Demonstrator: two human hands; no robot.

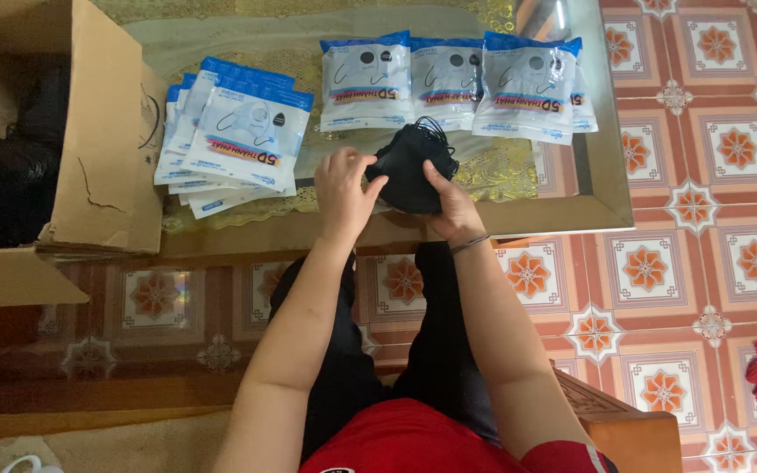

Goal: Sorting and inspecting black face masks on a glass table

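A stack of black face masks sat between the person's two hands just above the near edge of a glass-topped table, its thin ear loops sticking up at the top right. The left hand pressed against the stack's left side, fingers curled closed onto the fabric with the fingertips on its upper edge. The right hand cupped the stack from below and from the right, thumb lying across the front, so both hands gripped the same bundle. A thin bracelet circled the right wrist. Beyond the hands, a row of filled white-and-blue mask pouches lay side by side and overlapping along the far part of the table. To the left, a fanned pile of flat, similar pouches rested near the table's left end. Further left stood an open cardboard box with a dark mass of more black masks inside. Below the table, the patterned tile floor showed orange flower motifs.
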